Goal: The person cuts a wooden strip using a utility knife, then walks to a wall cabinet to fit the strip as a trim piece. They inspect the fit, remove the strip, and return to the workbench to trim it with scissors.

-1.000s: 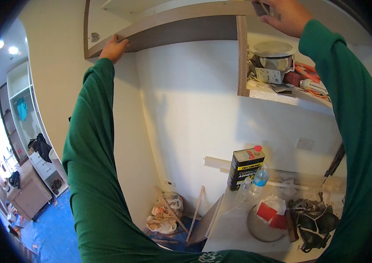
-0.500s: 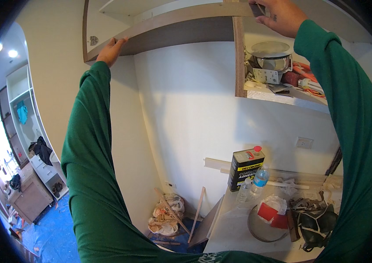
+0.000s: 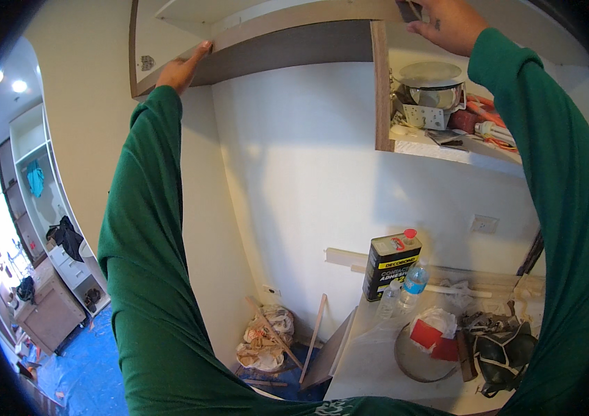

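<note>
A long wood-grain edge strip (image 3: 294, 19) runs along the front of an overhead cabinet, above its dark underside (image 3: 294, 52). My left hand (image 3: 182, 71) is closed on this strip near the cabinet's left end, with one fingertip pointing up and right along it. At the upper right, my right hand (image 3: 450, 26) is raised and closed round a small dark block (image 3: 409, 11), held at the strip's right end. The block's exact kind is unclear, and part of it is cut off by the top of the picture.
An open shelf (image 3: 461, 158) at right holds a round metal pot (image 3: 430, 87) and orange cords. Below, a worktop (image 3: 364, 367) carries an adhesive can (image 3: 388, 267), plastic bottles (image 3: 414, 283), a round pan (image 3: 412, 367) and a black respirator mask (image 3: 506, 357). A bag (image 3: 267, 340) and wood sticks lie in the corner.
My left hand has slid a little right and up along the strip, its finger now stretched further. My right hand stays at nearly the same spot with the block.
</note>
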The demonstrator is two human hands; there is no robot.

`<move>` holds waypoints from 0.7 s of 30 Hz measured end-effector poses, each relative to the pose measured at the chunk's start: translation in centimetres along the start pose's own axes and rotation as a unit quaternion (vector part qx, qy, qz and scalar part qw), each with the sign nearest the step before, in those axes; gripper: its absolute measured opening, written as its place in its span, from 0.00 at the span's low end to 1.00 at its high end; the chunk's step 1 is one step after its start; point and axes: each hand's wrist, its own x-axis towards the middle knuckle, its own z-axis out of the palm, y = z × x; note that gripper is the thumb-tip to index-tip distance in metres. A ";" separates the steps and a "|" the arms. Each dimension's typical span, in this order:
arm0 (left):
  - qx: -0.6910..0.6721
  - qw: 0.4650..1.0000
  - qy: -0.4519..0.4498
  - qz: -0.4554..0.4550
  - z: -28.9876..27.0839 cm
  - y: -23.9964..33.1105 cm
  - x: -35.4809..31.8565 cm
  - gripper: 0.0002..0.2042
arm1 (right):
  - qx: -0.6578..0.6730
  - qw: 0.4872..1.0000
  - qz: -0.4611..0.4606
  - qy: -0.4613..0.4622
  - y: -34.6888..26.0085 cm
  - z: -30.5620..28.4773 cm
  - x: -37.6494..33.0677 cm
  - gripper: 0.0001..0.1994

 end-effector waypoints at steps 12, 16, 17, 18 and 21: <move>0.050 0.999 0.004 0.000 0.1 0.0 0.4 0.62 | 0.003 1.000 0.008 -0.002 -0.5 -0.1 -0.2 0.14; 0.060 0.998 -0.016 0.008 -0.2 0.2 0.4 0.62 | -0.034 0.999 -0.012 0.011 -0.4 -0.1 -0.4 0.17; 0.066 0.997 -0.027 0.004 -0.2 0.5 0.3 0.62 | -0.047 0.999 -0.018 0.015 -0.1 -0.1 -0.5 0.19; 0.072 0.997 -0.037 0.000 -0.2 0.9 0.3 0.62 | -0.060 0.997 -0.034 0.026 0.2 0.1 -0.7 0.21; 0.073 0.996 -0.051 0.006 -0.2 0.4 0.9 0.63 | -0.075 0.996 -0.042 0.036 0.1 0.0 -1.0 0.28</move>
